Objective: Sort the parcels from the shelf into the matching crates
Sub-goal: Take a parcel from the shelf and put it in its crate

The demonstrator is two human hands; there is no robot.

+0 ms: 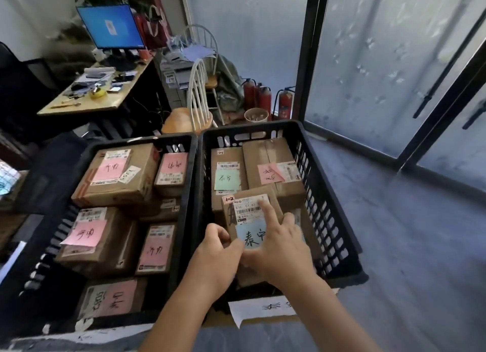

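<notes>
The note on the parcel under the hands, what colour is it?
Light blue note, seen in the head view.

Two bare forearms — no sleeves, left grip, right grip

My right hand and left hand cover the near end of the small parcel, so I cannot see its lower edge. The paper label on the right crate is partly hidden by my forearm. The left crate runs off the picture's left edge.
</notes>
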